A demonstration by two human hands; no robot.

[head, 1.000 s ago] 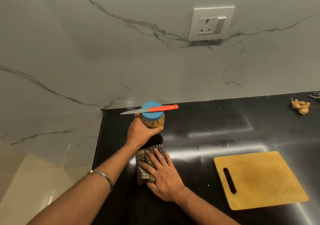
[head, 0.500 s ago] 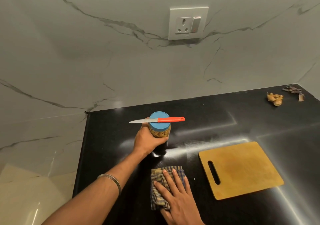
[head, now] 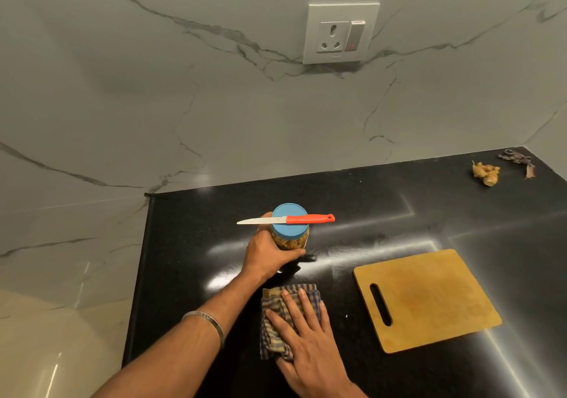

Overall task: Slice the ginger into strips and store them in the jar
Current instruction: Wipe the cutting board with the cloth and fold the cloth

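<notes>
On the black counter (head: 429,207) the cutting board (head: 426,299) lay bare; slicing looked finished (cleanup, apparently). The right hand (head: 306,336) pressed flat on the checked cloth (head: 273,321); the left hand (head: 267,256) gripped the filled, lidded jar (head: 290,235), knife (head: 285,219) balanced atop. Next: set it down level.

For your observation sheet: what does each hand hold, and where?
Left hand grips the jar round its side; right hand presses flat on the cloth.
</notes>
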